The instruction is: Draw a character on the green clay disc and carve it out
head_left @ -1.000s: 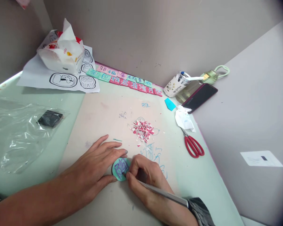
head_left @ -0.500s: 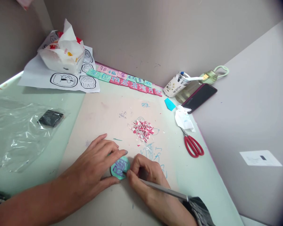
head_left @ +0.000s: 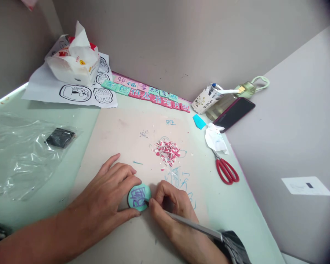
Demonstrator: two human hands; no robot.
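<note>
A round teal disc (head_left: 137, 196) with a purple written character lies on the beige board (head_left: 107, 135) at the lower middle. My left hand (head_left: 110, 190) holds the disc's left side, thumb below and index finger above. From the right, my right hand (head_left: 172, 205) is closed on a slim grey pen-like tool (head_left: 192, 222), its dark tip touching the disc near the right edge of the character. The tool's long shaft slants down to the right over my wrist.
Red and white scraps (head_left: 167, 152) lie beyond my hands. Red-handled scissors (head_left: 227, 171), crumpled tissue (head_left: 216, 138), a phone (head_left: 235, 113) and a pen cup (head_left: 205, 99) stand right. Lettered tiles (head_left: 145, 95) line the back; a tissue pack (head_left: 74, 66) and plastic bag (head_left: 22, 157) are left.
My left index finger has drawn back from over the disc, so more of the character shows. The disc has turned slightly. My right hand has barely moved.
</note>
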